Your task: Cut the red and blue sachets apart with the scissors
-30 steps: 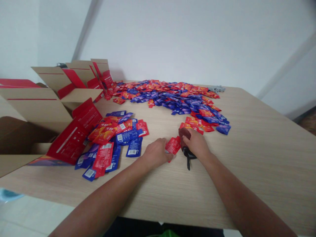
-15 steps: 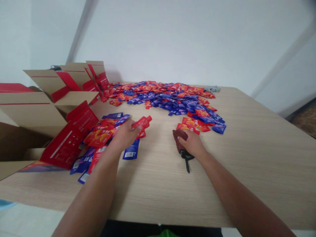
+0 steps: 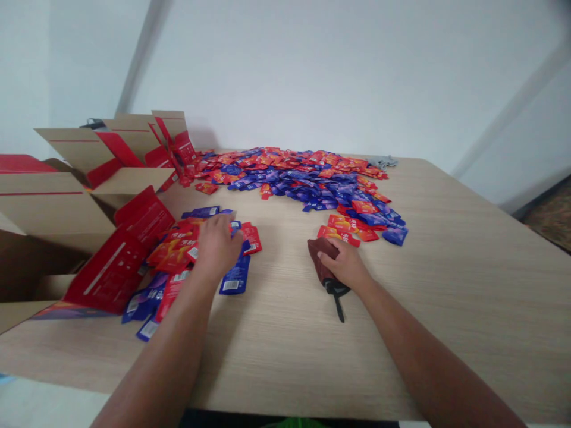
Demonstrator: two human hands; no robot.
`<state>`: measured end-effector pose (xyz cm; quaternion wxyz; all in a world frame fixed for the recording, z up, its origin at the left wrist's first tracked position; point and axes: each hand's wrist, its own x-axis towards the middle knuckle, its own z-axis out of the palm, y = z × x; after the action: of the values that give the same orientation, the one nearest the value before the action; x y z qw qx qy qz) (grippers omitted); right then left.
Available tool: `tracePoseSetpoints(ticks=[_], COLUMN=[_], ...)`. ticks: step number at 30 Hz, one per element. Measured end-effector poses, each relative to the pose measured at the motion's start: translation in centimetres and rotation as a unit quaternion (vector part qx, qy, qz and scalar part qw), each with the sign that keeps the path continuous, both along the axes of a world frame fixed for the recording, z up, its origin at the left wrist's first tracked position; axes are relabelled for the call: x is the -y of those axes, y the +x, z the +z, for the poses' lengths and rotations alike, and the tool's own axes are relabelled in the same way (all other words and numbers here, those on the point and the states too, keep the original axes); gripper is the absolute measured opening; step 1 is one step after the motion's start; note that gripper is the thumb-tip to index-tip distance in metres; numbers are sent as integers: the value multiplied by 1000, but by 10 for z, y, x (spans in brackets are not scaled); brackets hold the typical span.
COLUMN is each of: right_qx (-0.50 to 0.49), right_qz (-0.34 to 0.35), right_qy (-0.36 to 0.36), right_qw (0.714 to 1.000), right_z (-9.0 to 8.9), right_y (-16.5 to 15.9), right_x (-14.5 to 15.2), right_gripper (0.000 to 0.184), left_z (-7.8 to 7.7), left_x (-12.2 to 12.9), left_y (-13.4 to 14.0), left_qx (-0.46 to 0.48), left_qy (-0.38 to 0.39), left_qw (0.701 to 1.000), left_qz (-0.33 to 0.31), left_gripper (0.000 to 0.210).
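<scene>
Packet (image 3: 252,238) now dropped on pile (image 3: 191,249).

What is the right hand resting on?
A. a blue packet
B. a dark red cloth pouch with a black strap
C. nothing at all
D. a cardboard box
B. The right hand lies on a dark red cloth pouch with a black strap on the light wooden table, apart from the packets and boxes.
</scene>
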<state>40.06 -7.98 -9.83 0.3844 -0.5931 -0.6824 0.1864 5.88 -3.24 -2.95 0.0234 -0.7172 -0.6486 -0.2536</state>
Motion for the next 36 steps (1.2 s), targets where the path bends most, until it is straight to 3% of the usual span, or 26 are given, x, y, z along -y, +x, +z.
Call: tracePoseSetpoints(ticks=[3, 5, 10, 14, 17, 21, 25, 28, 32, 36], right_qx=[-13, -18, -16, -36, -39, -31, -42, -111, -207, -160], right_qz=[39, 82, 162, 174, 183, 195, 194, 182, 54, -64], right_qy=[-5, -14, -32, -55, -58, -40, -56, -82, -71, -37], right_qw=[999, 996, 986, 983, 981, 979, 978, 974, 974, 984], right_z=[2, 2, 1, 3, 5, 9, 9, 6, 1, -1], right_y=[-1, -1, -2, -2, -2, -3, -1, 3, 2, -13], right_x=[2, 3, 6, 7, 8, 9, 11, 11, 6, -2], right_gripper=[26, 22, 16, 23, 24, 21, 20, 21, 26, 29], left_z=[-23, -41, -75, -89, -91, -83, -70, -63, -57, -53], left_x=[-9, -21, -66, -90, -86, -57, -18, 4, 20, 26], left_y=[53, 89, 162, 188, 182, 149, 118, 111, 115, 119], left_qx=[43, 66, 101, 55, 14, 13, 28, 10, -23, -39], left_qy=[-78, -109, -121, -118, -102, -69, -64, -76, -69, -73], left_qw=[978, 951, 894, 872, 874, 892, 926, 945, 958, 964], left_qz=[-191, -281, -420, -471, -474, -446, -371, -319, -277, -252], left_gripper=[48, 51, 60, 60, 50, 38, 31, 31, 30, 25])
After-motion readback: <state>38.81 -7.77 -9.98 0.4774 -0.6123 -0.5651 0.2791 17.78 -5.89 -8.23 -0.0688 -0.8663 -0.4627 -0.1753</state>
